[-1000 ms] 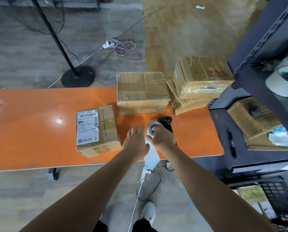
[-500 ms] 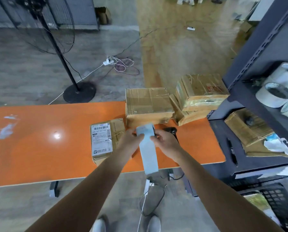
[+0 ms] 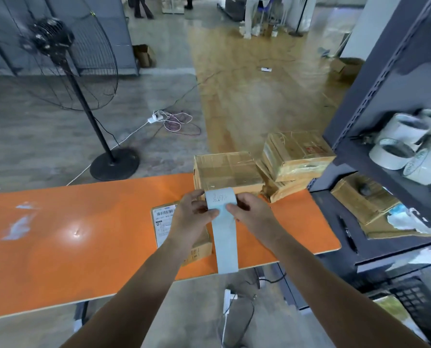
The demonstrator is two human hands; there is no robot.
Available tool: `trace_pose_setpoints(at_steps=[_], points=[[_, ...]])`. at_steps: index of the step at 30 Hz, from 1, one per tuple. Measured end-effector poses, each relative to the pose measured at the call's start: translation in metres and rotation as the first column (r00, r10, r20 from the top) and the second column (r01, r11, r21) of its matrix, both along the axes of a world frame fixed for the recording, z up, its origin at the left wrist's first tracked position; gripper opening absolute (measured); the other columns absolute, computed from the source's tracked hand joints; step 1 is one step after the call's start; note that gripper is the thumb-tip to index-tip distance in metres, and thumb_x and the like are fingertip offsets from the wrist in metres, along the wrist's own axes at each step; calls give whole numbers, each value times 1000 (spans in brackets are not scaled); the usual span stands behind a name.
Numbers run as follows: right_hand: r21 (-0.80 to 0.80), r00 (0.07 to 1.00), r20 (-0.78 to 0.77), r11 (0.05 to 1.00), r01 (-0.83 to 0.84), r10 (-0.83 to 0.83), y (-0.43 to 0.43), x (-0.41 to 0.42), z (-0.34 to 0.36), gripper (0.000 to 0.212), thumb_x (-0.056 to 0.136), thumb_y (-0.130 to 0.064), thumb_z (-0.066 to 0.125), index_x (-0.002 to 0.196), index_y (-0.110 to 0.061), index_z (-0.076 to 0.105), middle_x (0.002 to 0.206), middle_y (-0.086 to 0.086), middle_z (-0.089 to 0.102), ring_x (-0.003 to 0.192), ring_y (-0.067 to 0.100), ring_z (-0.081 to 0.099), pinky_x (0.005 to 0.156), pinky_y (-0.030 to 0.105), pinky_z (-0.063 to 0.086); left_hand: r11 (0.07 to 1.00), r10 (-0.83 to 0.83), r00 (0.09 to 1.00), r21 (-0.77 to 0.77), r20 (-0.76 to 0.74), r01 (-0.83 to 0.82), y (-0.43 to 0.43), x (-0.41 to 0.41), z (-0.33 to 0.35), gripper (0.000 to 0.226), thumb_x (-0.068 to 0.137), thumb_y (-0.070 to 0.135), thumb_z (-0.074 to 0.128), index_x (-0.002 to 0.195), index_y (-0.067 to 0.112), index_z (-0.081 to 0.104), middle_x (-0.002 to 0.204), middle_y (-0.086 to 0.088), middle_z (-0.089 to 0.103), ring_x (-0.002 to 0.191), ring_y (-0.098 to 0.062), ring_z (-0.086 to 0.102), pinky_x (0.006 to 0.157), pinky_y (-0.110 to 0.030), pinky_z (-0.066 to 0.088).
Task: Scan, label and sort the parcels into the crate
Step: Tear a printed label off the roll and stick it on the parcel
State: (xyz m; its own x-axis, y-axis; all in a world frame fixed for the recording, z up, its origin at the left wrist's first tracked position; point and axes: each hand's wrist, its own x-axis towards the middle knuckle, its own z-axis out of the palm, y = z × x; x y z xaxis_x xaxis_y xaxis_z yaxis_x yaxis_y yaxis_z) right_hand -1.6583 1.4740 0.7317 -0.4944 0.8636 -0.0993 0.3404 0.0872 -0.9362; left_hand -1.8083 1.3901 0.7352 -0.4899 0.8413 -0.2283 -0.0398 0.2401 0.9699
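Orange counter (image 3: 58, 247) beside a grey shelf rack (image 3: 354, 104). Held above the near edge: pale-blue label roll (image 3: 220, 198), strip hanging down, pinched between the curled fingers of left hand (image 3: 191, 217) and right hand (image 3: 252, 214). Labelled parcel (image 3: 163, 222) lying beneath the left hand; further taped parcels (image 3: 228, 172) stacked at the far edge. Black crate (image 3: 415, 302) at lower right, under the rack.

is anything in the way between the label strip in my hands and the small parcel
Nothing visible lies on the small parcel. The left hand and right hand pinch the label strip at its right edge; only the left hand covers part of the parcel's top in this view.
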Motion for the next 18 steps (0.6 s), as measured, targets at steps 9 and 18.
trace_pose_setpoints(at_steps=[9, 18], points=[[75, 998, -41, 997, -35, 38, -5, -9, 20, 18, 93, -19, 67, 111, -17, 67, 106, -4, 72, 100, 8, 67, 90, 30, 54, 987, -63, 976, 129, -208, 92, -18, -20, 10, 55, 83, 10, 74, 126, 33, 47, 85, 9, 71, 75, 1, 62, 70, -17, 44], [211, 1000, 17, 977, -24, 21, -9, -16, 34, 32, 95, -15, 64, 124, -29, 65, 112, -6, 71, 104, 6, 66, 93, 37, 56, 979, -50, 905, 158, -422, 128, -23, -27, 14, 57, 84, 8, 72, 127, 36, 49, 92, 13, 69, 78, 9, 58, 67, -4, 40]])
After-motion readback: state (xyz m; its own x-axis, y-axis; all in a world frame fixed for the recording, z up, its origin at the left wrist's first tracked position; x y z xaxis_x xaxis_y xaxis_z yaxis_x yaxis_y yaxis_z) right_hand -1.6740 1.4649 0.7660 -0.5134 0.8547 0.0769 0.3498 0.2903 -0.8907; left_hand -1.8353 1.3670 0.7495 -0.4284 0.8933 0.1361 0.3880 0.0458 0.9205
